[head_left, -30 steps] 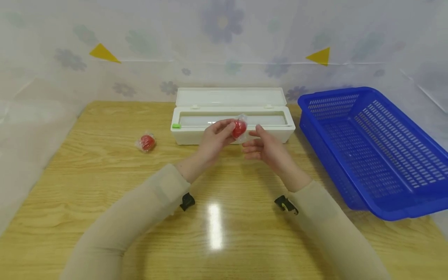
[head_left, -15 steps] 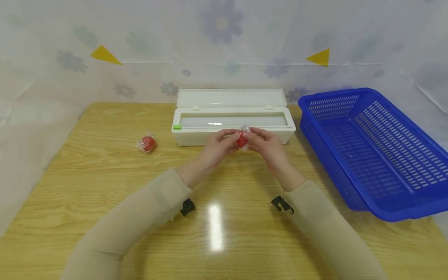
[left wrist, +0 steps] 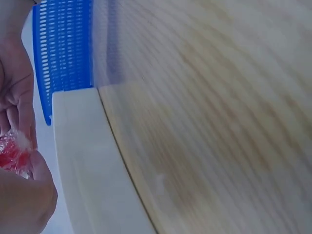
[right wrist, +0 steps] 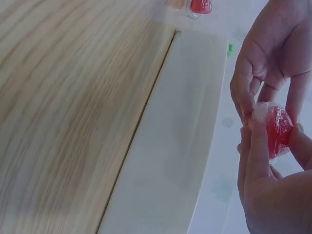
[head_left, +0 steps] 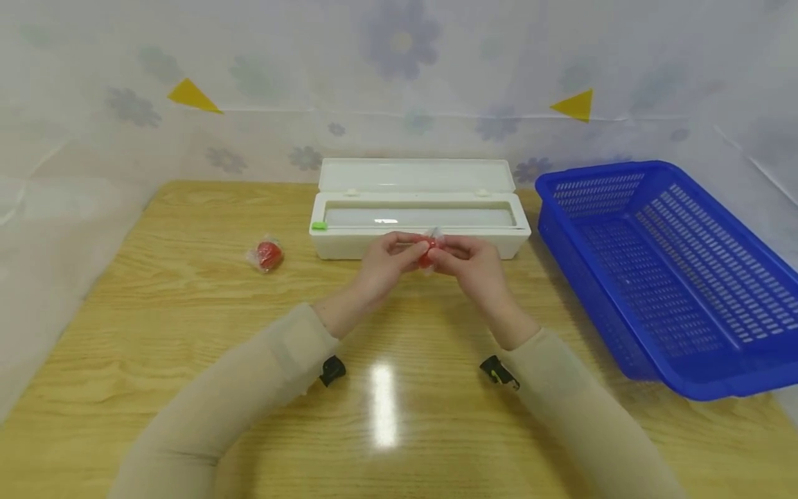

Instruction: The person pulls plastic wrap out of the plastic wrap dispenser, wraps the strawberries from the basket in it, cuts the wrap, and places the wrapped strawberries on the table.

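Between both hands, in front of the white box, is a red round thing wrapped in clear cling film (head_left: pixel 425 259). My left hand (head_left: pixel 382 267) pinches it from the left, and my right hand (head_left: pixel 483 270) pinches it from the right. Crinkled film stands up above it. In the right wrist view, thumbs and fingertips from both sides press on the wrapped red thing (right wrist: pixel 279 130). The left wrist view catches only part of it at the left edge. Behind the hands stands a white cling film dispenser (head_left: pixel 349 247), its lid raised and a green slider (head_left: pixel 319 226) at its left end.
Another film-wrapped red round thing (head_left: pixel 269 256) lies on the wooden table (head_left: pixel 187 312) to the left. A blue perforated basket (head_left: pixel 598 291) fills the right side. A flowered sheet (head_left: pixel 399 83) hangs behind the table.
My right hand has come in from beside the wrapped red thing and now pinches it too. Both hands have lowered it slightly in front of the dispenser, and the fingers have shifted on the film.
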The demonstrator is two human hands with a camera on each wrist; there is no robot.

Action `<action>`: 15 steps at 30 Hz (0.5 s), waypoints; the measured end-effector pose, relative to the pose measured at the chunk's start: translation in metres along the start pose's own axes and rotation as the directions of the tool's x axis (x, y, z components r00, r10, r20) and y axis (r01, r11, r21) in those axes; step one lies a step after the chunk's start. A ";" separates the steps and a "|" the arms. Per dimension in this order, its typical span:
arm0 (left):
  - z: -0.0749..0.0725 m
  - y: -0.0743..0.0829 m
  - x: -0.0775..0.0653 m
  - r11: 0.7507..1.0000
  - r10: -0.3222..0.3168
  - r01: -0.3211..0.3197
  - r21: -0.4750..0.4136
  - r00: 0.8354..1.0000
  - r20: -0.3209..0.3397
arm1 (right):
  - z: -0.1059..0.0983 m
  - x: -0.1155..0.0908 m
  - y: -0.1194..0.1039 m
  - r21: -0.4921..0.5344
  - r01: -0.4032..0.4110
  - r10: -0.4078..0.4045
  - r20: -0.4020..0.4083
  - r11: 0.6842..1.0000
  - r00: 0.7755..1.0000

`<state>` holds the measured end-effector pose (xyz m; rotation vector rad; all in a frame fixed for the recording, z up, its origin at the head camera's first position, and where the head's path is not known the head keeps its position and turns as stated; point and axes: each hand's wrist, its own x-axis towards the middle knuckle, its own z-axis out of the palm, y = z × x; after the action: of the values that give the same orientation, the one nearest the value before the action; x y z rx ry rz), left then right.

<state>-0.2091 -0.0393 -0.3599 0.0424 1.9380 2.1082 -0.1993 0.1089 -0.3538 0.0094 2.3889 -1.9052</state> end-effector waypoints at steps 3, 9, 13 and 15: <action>-0.009 0.002 -0.003 0.997 0.020 -0.020 0.081 1.000 0.003 | 0.006 -0.002 -0.002 -0.024 0.024 -0.024 0.015 0.999 1.000; -0.045 0.014 -0.021 0.972 0.040 -0.045 0.232 0.999 0.026 | 0.007 -0.006 -0.010 -0.211 0.104 -0.066 0.181 0.972 0.981; -0.090 0.026 -0.042 0.901 0.024 -0.019 0.433 1.000 -0.006 | 0.000 -0.008 -0.009 -0.251 0.134 -0.078 0.223 0.958 0.972; -0.112 0.028 -0.051 0.830 0.002 0.023 0.557 0.999 -0.045 | -0.005 -0.009 -0.007 -0.281 0.144 -0.082 0.222 0.949 0.972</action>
<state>-0.1883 -0.1616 -0.3356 0.1014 2.5061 1.4685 -0.1909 0.1127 -0.3454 -0.3378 2.5460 -1.4815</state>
